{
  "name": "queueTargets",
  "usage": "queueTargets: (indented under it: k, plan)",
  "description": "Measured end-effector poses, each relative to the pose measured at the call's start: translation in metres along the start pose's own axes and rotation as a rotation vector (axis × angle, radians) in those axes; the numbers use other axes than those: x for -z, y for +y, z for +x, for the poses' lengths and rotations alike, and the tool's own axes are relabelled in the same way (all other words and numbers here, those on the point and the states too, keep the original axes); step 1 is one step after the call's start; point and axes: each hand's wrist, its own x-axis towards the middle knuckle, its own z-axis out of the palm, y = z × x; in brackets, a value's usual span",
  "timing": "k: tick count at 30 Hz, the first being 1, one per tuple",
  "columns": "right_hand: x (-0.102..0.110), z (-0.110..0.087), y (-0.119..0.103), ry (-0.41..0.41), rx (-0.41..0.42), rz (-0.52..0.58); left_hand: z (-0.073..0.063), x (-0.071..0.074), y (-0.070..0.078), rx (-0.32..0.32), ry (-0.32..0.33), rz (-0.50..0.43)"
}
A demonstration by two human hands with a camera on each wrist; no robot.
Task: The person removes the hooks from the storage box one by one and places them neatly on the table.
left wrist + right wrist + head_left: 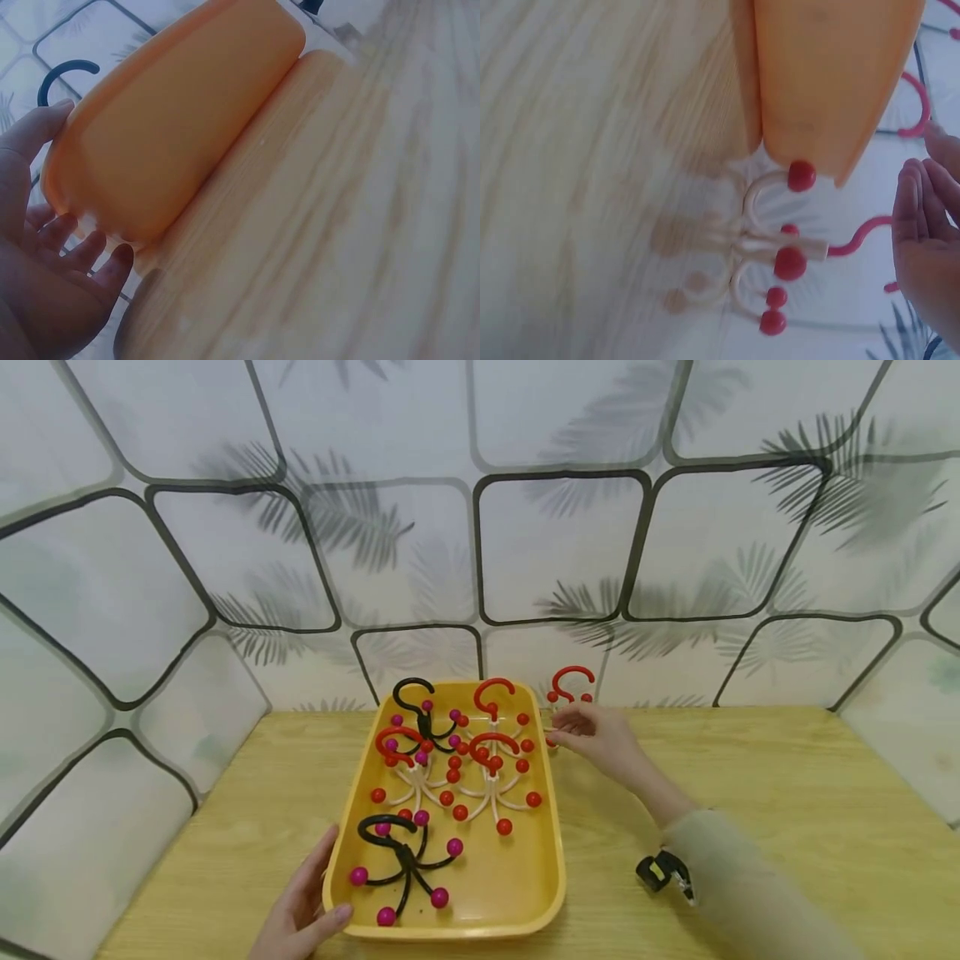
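Note:
In the head view my left hand [300,906] grips the near left corner of a yellow tray [558,868], thumb on the rim; the left wrist view has its fingers [90,251] against the tray's underside edge. My right hand [600,739] is beyond the tray's far right side, fingers bent and close together. Behind it stands a white multi-arm hook hanger with a red hook [573,671] and red ball tips. The right wrist view shows that hanger [780,244] upright on the table, its hook partly hidden by the fingers.
Inside the tray stand two black hangers [406,858] with magenta balls and three white hangers [492,787] with red hooks and balls. A wooden table [787,793] lies beneath, with a patterned wall [555,552] behind. A small black device [662,870] hangs at my right sleeve.

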Motion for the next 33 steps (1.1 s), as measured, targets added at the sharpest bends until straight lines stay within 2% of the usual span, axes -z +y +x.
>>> queueTargets:
  k: [4, 11, 15, 18, 22, 33]
  plan:
    - [-0.012, 0.000, -0.011, -0.132, 0.025, 0.024, 0.001, 0.000, 0.000, 0.015, -0.001, -0.024]
    - [-0.033, 0.004, -0.032, -0.312, 0.071, -0.036, 0.002, 0.001, 0.001, -0.010, 0.012, 0.039]
    - [-0.045, 0.007, -0.041, -0.387, -0.002, -0.059, 0.002, 0.000, 0.001, -0.001, 0.009, 0.031]
    - [-0.052, 0.006, -0.044, -0.399, -0.066, -0.079, 0.001, -0.001, 0.002, 0.014, 0.005, 0.015]
    - [-0.057, 0.005, -0.046, -0.391, -0.096, -0.094, 0.001, -0.002, 0.003, 0.024, 0.006, -0.005]
    - [-0.063, 0.001, -0.045, -0.348, -0.077, -0.174, 0.001, -0.002, 0.003, 0.024, 0.006, -0.001]
